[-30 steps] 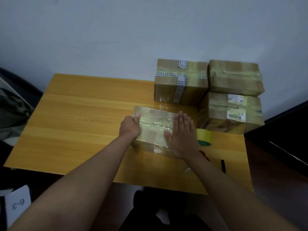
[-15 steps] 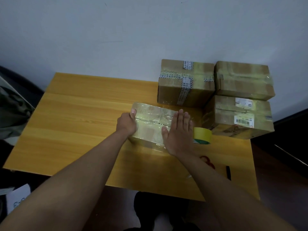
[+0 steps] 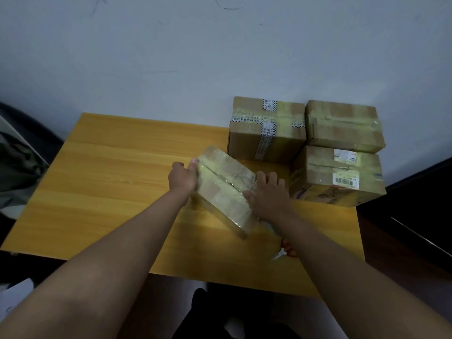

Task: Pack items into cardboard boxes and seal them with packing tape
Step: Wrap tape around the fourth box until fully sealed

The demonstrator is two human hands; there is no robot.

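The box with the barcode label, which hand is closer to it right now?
Right. The right hand grips the taped box at its right end, just beside the box with the barcode label. The left hand holds the opposite end, farther away.

The right forearm hid most of the scissors (image 3: 285,252), leaving only a blade tip and an orange handle. Print on the barcode label (image 3: 345,180) was too small to read.
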